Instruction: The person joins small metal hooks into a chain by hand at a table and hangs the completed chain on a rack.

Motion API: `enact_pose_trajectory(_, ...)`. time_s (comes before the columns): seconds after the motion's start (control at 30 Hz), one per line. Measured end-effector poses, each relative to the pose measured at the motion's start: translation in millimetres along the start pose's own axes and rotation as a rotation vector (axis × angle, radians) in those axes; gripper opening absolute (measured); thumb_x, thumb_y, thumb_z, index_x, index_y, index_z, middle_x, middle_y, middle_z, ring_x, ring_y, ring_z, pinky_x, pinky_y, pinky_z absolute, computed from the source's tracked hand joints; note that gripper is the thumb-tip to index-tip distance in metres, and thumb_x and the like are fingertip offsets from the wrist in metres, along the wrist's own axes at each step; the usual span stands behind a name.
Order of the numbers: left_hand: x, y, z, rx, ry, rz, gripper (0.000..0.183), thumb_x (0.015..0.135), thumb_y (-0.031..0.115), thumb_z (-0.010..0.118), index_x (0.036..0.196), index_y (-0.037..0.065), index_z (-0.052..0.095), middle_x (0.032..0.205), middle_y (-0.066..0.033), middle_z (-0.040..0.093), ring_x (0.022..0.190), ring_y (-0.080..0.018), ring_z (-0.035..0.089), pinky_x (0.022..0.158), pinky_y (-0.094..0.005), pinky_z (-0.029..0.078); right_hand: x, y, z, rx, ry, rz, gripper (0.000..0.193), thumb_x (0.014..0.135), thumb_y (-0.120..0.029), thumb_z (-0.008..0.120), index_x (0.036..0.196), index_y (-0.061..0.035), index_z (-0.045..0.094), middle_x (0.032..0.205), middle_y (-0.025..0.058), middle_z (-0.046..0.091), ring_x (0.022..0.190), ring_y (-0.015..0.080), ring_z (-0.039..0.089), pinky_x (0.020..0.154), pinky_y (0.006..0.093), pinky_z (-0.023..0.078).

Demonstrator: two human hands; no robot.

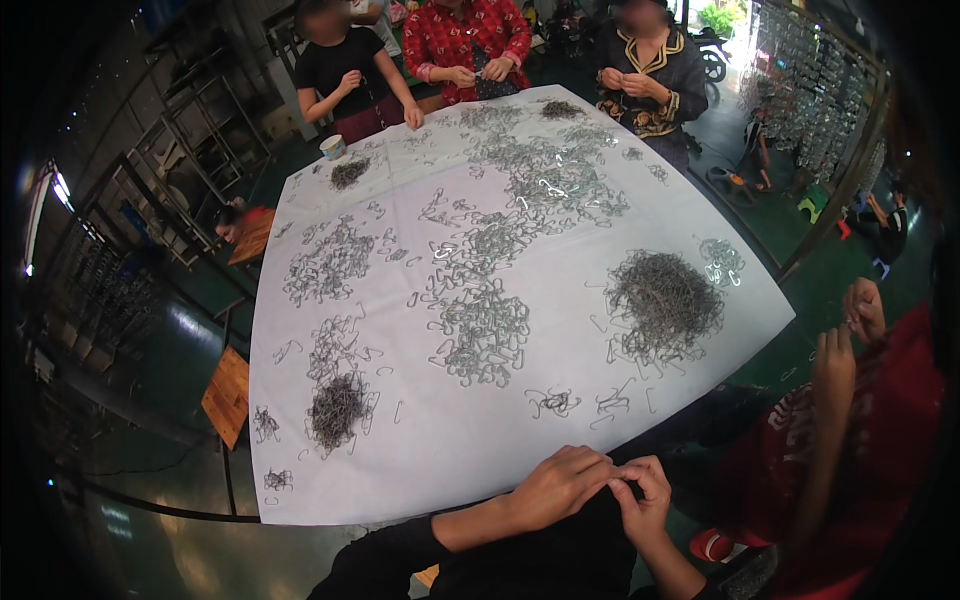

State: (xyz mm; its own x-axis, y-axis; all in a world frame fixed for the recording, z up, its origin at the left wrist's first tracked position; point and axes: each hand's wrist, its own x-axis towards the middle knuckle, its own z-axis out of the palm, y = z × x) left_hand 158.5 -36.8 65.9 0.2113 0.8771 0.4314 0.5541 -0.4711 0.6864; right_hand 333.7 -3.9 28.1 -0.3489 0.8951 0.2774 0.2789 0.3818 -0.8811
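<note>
At the near edge of the white table, my left hand (562, 486) and my right hand (645, 497) meet with their fingertips pinched together. Whatever lies between the fingers is too small to make out. Closest to them on the tabletop (480, 440) is a small cluster of bent metal wire hooks (553, 402). Further right rises a large dark heap of wire pieces (665, 300). A broad spread of S-like hooks (480, 330) runs down the middle, and a smaller dark pile (338, 410) sits at the near left.
Across the table stand several people, small pieces in their hands. At my right, a person in a red shirt (880, 400) works close beside me. A small tub (333, 147) stands at the far left corner. Wooden stools (226, 398) are off the left edge.
</note>
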Motion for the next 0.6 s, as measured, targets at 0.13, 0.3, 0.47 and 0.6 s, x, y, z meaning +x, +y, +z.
enact_pose_trajectory(0.13, -2.7, -1.2, 0.3, -0.077, 0.063, -0.076, 0.021, 0.08, 0.01, 0.067, 0.099, 0.006, 0.062, 0.091, -0.0055, 0.063, 0.084, -0.0232, 0.06, 0.076, -0.0331, 0.046, -0.2, -1.5, 0.2, -0.009, 0.008, -0.023, 0.011, 0.072, -0.005, 0.071, 0.081, -0.0062, 0.064, 0.081, 0.0069, 0.057, 0.077, 0.0224, 0.053, 0.069, 0.0317, 0.041)
enact_pose_trajectory(0.3, -13.2, -9.3, 7.0, -0.124, 0.133, -0.205, 0.014, 0.075, 0.012, 0.072, 0.087, 0.007, 0.065, 0.086, -0.0055, 0.064, 0.084, -0.0229, 0.06, 0.076, -0.0323, 0.045, 4.6, -7.9, -1.7, 0.055, 0.038, -0.049, 0.011, 0.072, -0.002, 0.069, 0.081, -0.0043, 0.064, 0.08, 0.0077, 0.057, 0.076, 0.0219, 0.055, 0.069, 0.0301, 0.043)
enact_pose_trajectory(0.47, -19.9, -7.3, 6.3, -0.161, 0.181, -0.289, 0.015, 0.074, 0.009, 0.072, 0.088, 0.006, 0.066, 0.087, -0.0058, 0.066, 0.081, -0.0218, 0.06, 0.075, -0.0318, 0.046, 8.1, -13.5, 4.0, 0.138, 0.018, 0.006, 0.009, 0.075, 0.0, 0.068, 0.083, -0.003, 0.065, 0.082, 0.0064, 0.057, 0.076, 0.017, 0.055, 0.068, 0.0263, 0.043)
enact_pose_trajectory(0.6, -18.5, -10.5, 10.5, -0.191, 0.231, -0.324, 0.013, 0.074, 0.008, 0.073, 0.085, 0.006, 0.067, 0.087, -0.0058, 0.067, 0.081, -0.0208, 0.061, 0.075, -0.0307, 0.045, 9.4, -13.2, 5.9, 0.135, 0.003, 0.041, 0.01, 0.075, -0.002, 0.07, 0.084, -0.0036, 0.065, 0.082, 0.0055, 0.057, 0.077, 0.0163, 0.055, 0.068, 0.0259, 0.043)
